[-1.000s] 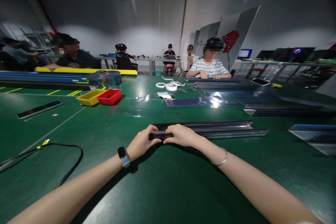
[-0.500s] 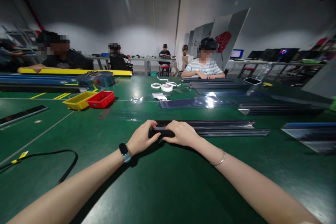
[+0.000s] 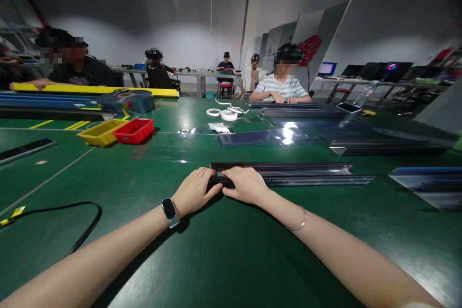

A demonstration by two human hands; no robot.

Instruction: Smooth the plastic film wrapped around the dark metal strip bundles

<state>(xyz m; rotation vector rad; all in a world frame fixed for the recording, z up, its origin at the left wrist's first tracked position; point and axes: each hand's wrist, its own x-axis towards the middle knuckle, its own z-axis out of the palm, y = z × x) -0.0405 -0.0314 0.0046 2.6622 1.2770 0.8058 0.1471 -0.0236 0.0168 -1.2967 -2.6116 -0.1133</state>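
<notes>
A long dark channel-shaped profile [image 3: 306, 172] lies across the green table in front of me. My left hand [image 3: 195, 190] is closed round its left end, the thumb on the near side and the fingers over the top. Close beside it, my right hand [image 3: 247, 184] grips the same profile a little further right, its thumb also along the near edge. The two thumb tips almost meet. Under my palms and fingers the profile's left end is partly hidden. A watch [image 3: 169, 209] is on my left wrist and a thin bracelet [image 3: 300, 219] on my right.
Yellow [image 3: 101, 133] and red [image 3: 134, 132] trays stand at the left. White tape rolls [image 3: 229, 115] and a clear plastic strip [image 3: 252, 138] lie beyond my hands. More dark profiles [image 3: 382, 147] are on the right. A co-worker [image 3: 281, 87] sits across the table.
My left hand has closed more onto the profile's end, and my right hand has shifted slightly left along it. The view has turned a little; the profile stays in place.
</notes>
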